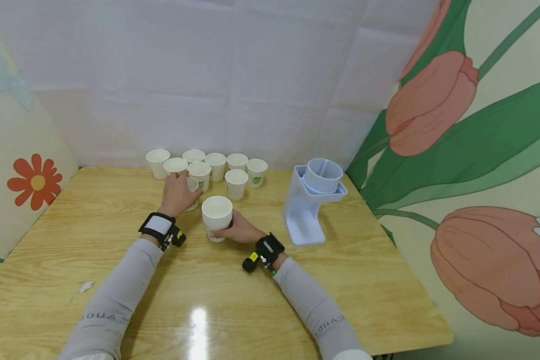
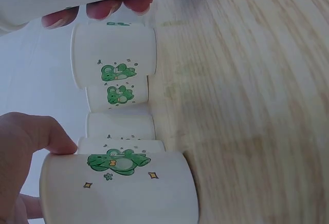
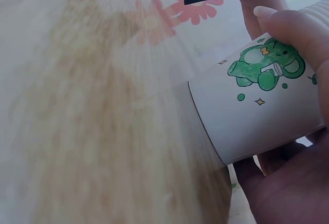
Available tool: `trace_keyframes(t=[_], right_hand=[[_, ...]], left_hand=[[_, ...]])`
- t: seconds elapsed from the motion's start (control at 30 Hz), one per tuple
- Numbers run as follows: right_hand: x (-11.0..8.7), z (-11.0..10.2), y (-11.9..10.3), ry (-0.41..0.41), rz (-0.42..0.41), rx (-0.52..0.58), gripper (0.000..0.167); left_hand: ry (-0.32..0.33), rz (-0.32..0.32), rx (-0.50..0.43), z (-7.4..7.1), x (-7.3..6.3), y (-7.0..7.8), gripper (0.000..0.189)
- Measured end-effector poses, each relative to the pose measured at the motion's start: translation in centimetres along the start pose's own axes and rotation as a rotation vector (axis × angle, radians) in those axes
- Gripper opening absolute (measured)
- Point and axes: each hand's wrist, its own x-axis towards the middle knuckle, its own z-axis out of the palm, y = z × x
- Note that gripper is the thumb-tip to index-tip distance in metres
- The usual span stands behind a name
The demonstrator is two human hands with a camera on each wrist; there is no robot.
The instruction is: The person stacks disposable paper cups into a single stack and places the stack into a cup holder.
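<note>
Grey sleeves [image 1: 121, 295] lie nearer than the pale-blue stand [image 1: 294, 212]. Left of that stand, the right hand [image 1: 244, 229] grips stacked paper cups [image 1: 217, 215]; farther left of it, the left hand [image 1: 176, 194] grips another cup [image 2: 121, 196].

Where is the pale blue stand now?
In the head view, the pale blue stand is on the wooden table, right of the right hand, near the tulip wall.

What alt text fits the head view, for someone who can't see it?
A person's right hand holds a stack of nested white cups over a wooden table, while the left hand grips another cup. More white cups stand behind, and a light-blue stand is on the right.
</note>
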Motion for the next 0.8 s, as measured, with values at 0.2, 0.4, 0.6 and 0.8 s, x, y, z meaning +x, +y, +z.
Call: trace_keyframes(t=[0.2,0.4,0.6,0.8], right_hand=[[-0.3,0.2,-0.1,0.007,0.021,-0.01,0.072],[-0.2,0.4,-0.1,-0.001,0.04,-0.012,0.072],[-0.2,0.2,-0.2,0.018,0.038,-0.014,0.073],[-0.3,0.0,-0.4,0.016,0.037,-0.017,0.074]], left_hand=[[-0.035,-0.075,0.008,-0.8,-0.6,-0.3,0.068],[-0.039,-0.1,0.02,-1.9,-1.4,-0.7,0.059],[0.006,-0.05,-0.008,-2.8,-1.4,-0.5,0.052],[0.059,-0.023,-0.043,-3.7,-1.4,-0.2,0.044]])
